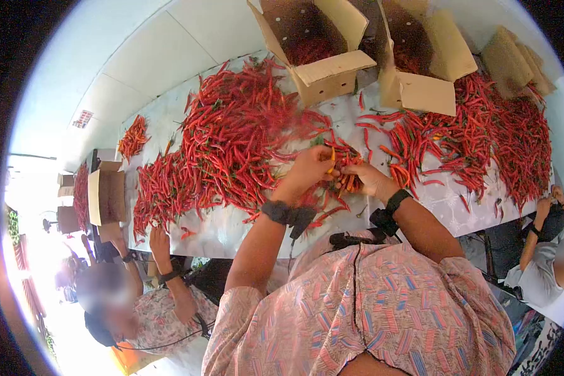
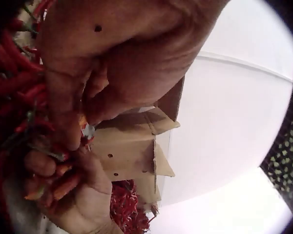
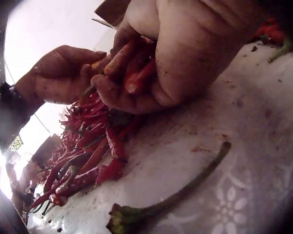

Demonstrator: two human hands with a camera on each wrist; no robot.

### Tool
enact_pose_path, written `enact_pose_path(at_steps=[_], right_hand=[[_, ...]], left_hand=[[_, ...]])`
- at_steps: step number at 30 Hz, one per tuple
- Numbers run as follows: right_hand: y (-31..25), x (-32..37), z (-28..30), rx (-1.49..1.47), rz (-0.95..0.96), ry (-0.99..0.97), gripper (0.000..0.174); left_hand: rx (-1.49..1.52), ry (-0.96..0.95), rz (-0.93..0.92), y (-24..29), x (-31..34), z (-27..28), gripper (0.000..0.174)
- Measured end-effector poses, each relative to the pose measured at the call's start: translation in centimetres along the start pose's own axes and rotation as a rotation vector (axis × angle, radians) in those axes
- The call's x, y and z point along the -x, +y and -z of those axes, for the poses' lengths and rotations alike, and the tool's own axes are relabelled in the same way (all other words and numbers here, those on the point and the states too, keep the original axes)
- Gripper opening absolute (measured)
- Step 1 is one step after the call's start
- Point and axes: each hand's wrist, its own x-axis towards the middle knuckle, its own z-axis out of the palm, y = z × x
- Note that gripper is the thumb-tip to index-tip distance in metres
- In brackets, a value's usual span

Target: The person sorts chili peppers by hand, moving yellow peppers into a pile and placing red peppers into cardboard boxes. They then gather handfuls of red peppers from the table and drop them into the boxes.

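Note:
In the head view my left hand [image 1: 308, 169] pinches a yellow-orange chili pepper [image 1: 332, 160] between thumb and fingers. Right beside it, my right hand [image 1: 377, 183] holds a small bunch of red and orange chili peppers [image 1: 351, 183]. Up close in the right wrist view, the fingers curl round these peppers [image 3: 136, 78], cut or stemless ends facing out. The two hands' fingertips meet over the table, and the left wrist view shows the left fingers overlapping the bunch. Below them lie loose red chilies [image 3: 95, 158] on the white patterned tablecloth [image 3: 185, 146].
A large heap of red chilies [image 1: 225, 131] spreads to the left, another [image 1: 470, 138] to the right. Open cardboard boxes [image 1: 329, 78] stand at the back. A detached green stem [image 3: 176, 202] lies on the cloth. Other people work at the table, one with a hand [image 1: 160, 244] at the left heap.

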Motion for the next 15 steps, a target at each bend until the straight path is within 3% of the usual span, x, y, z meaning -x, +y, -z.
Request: enact_pose_path(at_steps=[2, 4, 6, 8, 10, 11, 14, 15], right_hand=[[-0.3, 0.1, -0.2, 0.018, 0.027, 0.024, 0.021], [0.1, -0.6, 1.3, -0.086, 0.005, -0.048, 0.02], [0.8, -1.4, 2.1, 0.008, -0.02, 0.012, 0.017], [0.9, -1.5, 2.2, 0.097, -0.041, 0.078, 0.017], [1.1, -1.2, 1.8, -0.019, 0.025, 0.023, 0.02], [1.0, -1.0, 1.7, -0.014, 0.026, 0.025, 0.02], [0.6, -0.4, 1.0, 0.127, 0.078, 0.024, 0.018], [0.2, -0.1, 0.9, 0.127, 0.074, 0.022, 0.018]], left_hand=[[-0.117, 0.005, -0.023, 2.5, -0.9, -0.9, 0.021], [-0.974, 0.17, -0.431, 5.7, -3.5, -2.2, 0.025], [-0.849, 0.219, -0.801, 9.3, -6.1, -3.7, 0.026], [-0.601, 0.33, -0.929, 14.9, -7.8, -5.9, 0.026], [-0.333, -0.007, -0.628, 19.9, -8.7, -7.2, 0.032], [-0.329, -0.006, -0.633, 19.8, -9.9, -7.3, 0.032], [-0.196, 0.237, -0.976, 19.3, -11.5, -7.9, 0.035], [-0.196, 0.241, -0.975, 18.4, -11.2, -7.2, 0.035]])
